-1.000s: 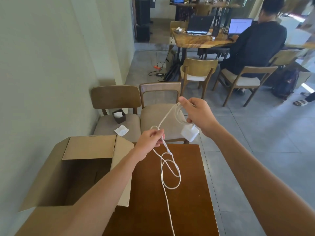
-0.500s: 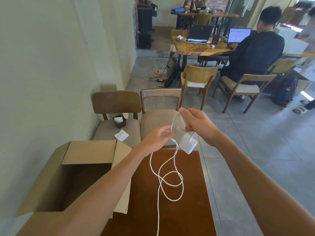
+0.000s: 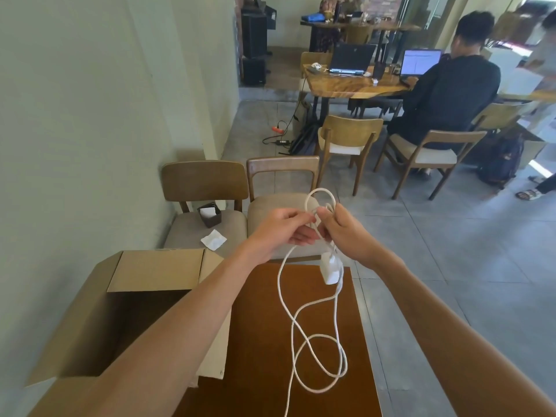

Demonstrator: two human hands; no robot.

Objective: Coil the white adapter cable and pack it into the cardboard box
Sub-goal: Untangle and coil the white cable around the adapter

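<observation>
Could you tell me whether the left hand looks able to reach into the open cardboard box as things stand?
Probably yes: the brown cardboard box stands open-topped beside and below the left hand, its flaps folded back. That hand does pinch the white adapter cable, so the cable would come along.

We see a matt brown corrugated cardboard box (image 3: 156, 269) at eight o'clock, a glossy dark wooden table (image 3: 261, 326) at six, and a smooth white plastic adapter cable (image 3: 331, 269).

wall (image 3: 90, 115): pale green | floor (image 3: 451, 251): grey tiles | wooden chairs (image 3: 204, 188) (cushioned) | dark table (image 3: 270, 341)
</observation>
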